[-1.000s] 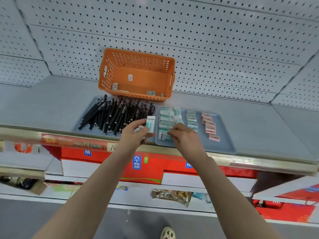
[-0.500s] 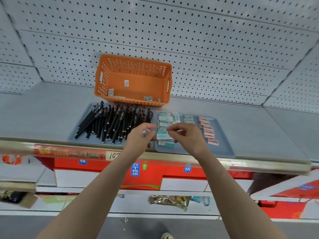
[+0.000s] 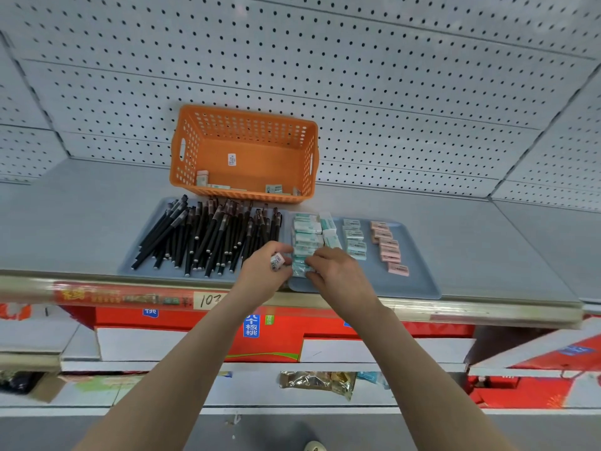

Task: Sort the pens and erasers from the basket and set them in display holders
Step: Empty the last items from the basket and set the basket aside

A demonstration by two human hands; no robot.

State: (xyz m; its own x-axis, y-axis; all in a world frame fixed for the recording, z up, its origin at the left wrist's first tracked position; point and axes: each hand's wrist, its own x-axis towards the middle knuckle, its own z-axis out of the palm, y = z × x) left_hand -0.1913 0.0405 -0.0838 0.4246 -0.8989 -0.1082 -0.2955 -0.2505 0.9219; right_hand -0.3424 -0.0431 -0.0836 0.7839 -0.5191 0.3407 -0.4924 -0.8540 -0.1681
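Left hand (image 3: pixel 264 272) is gripping a barcode-labelled eraser (image 3: pixel 277 262) in curled fingers, hovering at the seam between the two grey trays. Right hand (image 3: pixel 340 271) is pinching the front green eraser (image 3: pixel 299 269) at the near end of the green eraser column (image 3: pixel 307 234) on the right tray (image 3: pixel 419 283). Pink erasers (image 3: pixel 387 247) are lining up further right on that tray. Black pens (image 3: pixel 208 236) are lying heaped on the left tray (image 3: pixel 128 267). Behind them the orange basket (image 3: pixel 247 128) is holding a few leftover erasers (image 3: pixel 273 189) along its near wall
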